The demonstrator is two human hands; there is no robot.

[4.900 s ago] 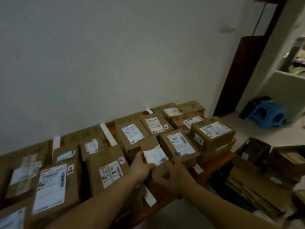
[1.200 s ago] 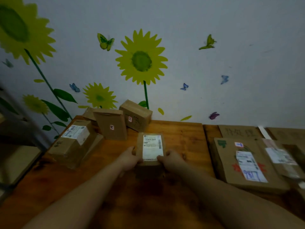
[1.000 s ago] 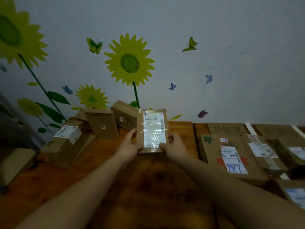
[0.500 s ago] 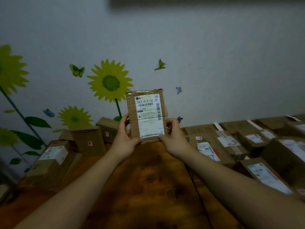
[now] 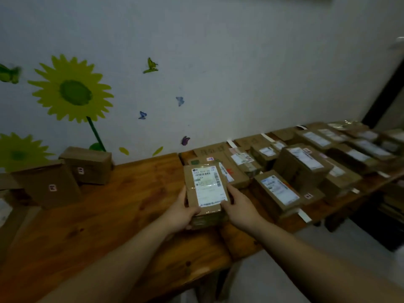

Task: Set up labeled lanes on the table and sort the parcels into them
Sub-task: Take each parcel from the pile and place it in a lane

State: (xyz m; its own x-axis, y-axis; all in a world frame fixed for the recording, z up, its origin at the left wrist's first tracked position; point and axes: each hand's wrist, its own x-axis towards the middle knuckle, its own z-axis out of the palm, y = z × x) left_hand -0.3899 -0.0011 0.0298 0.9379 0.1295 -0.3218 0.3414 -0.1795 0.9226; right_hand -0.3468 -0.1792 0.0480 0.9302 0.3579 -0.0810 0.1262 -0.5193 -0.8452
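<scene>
I hold a small brown cardboard parcel (image 5: 205, 189) with a white shipping label facing up, above the wooden table (image 5: 109, 215). My left hand (image 5: 182, 212) grips its left side and my right hand (image 5: 239, 206) grips its right side, thumbs on top. To the right, several labelled parcels (image 5: 301, 162) lie in rows, divided by white tape strips (image 5: 305, 216). Brown cardboard lane signs (image 5: 213, 149) with handwriting stand against the wall behind them.
Two plain brown boxes (image 5: 87, 165) with small stickers stand at the table's back left, under sunflower wall stickers. The table's front edge runs diagonally below my arms. A dark door frame (image 5: 384, 90) is at the far right.
The parcel, held upright for reading half a second ago, has come down and tilted flatter over the table. My view has swung right toward the sorted rows.
</scene>
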